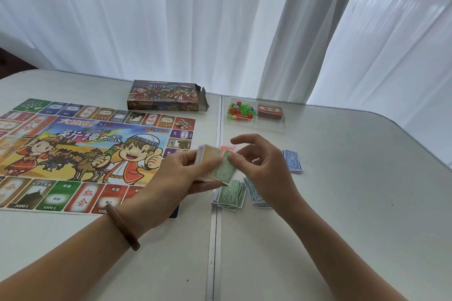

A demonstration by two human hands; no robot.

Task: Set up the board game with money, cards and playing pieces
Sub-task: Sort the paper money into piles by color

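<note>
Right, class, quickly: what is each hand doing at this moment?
Left hand: grips the stack of play money.
Right hand: pinches the green note at the front of that stack.

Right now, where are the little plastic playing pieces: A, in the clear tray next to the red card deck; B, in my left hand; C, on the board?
A: the red and green playing pieces lie in the clear tray, in the compartment beside the red card deck; none stand on the board, and the left hand grips only a stack of notes, from which the right hand pinches a green note.
</note>
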